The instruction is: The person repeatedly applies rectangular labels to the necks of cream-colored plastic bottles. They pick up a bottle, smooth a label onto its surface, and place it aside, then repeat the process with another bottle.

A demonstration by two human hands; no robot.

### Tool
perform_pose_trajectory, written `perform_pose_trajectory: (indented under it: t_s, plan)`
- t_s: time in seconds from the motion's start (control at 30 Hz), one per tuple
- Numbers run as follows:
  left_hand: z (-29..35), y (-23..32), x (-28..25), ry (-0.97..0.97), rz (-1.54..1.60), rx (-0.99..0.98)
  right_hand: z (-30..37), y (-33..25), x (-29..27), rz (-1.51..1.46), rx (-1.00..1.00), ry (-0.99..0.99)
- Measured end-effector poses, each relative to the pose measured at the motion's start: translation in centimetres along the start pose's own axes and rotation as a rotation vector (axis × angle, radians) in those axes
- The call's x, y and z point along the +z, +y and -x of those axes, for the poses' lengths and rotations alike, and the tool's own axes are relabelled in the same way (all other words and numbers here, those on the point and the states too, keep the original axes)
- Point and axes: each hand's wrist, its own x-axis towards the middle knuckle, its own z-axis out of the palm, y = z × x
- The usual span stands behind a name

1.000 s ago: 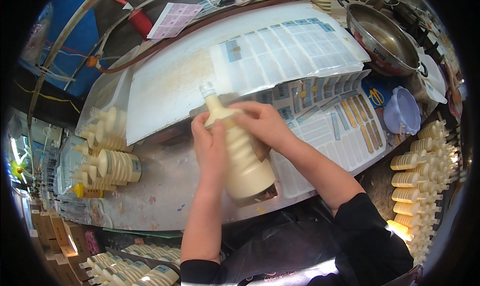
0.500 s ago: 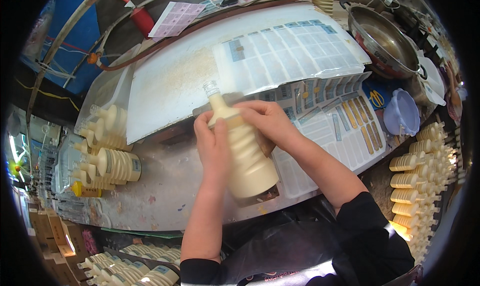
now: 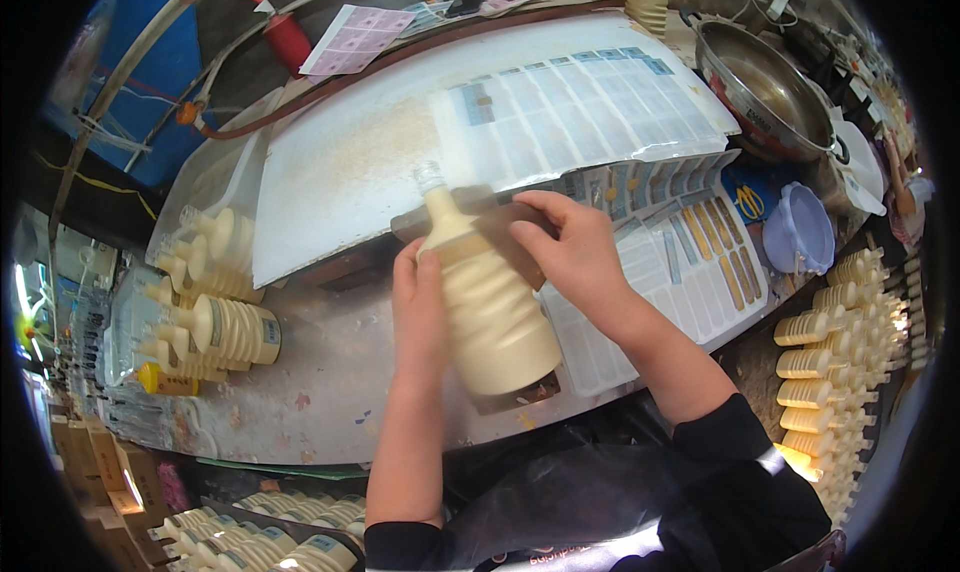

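Note:
A cream bottle (image 3: 500, 322) with a ribbed body and a clear threaded neck leans in front of me, neck pointing away. My left hand (image 3: 418, 297) grips its left side, thumb near the shoulder. In my right hand (image 3: 570, 242), thumb and fingers pinch a thin brown flat piece (image 3: 512, 240) lying along the bottle's right shoulder. Another dull brown edge shows behind the neck; whether it belongs to the same piece I cannot tell. Beyond the bottle, a white board (image 3: 340, 162) carries a sheet of pale blue labels (image 3: 560, 112).
Label sheets with gold strips (image 3: 715, 247) lie to the right, beside a lavender bucket (image 3: 800, 230) and yellow-handled scissors (image 3: 748, 202). A large metal pan (image 3: 765, 77) stands at the far right. Cream bottles (image 3: 225, 327) cluster at the left, others (image 3: 810, 362) at the right.
My right hand has moved right, off the bottle's shoulder, and the brown piece shows more fully. My left hand has shifted slightly down the bottle's side.

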Motion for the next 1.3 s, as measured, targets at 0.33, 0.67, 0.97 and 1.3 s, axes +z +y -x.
perform_pose_trajectory:
  t_s: [0.33, 0.67, 0.97, 1.3]
  plan:
    - [-0.6, -1.6, -1.2, -0.163, 0.471, -0.185, 2.3, -2.0, 0.7, 0.239, -0.755, -0.035]
    - [-0.7, -1.2, -1.7, -0.084, 0.066, 0.147, -1.0, 0.2, 1.3, -0.003, 0.215, -0.260]
    - [-0.8, -2.0, -1.1, -0.069, 0.315, 0.041, -0.9, 1.3, 2.1, -0.094, 0.282, -0.304]
    - [-2.1, -2.9, -1.2, -0.077, 0.035, 0.119, -0.6, 1.9, 2.4, -0.133, 0.254, -0.248]
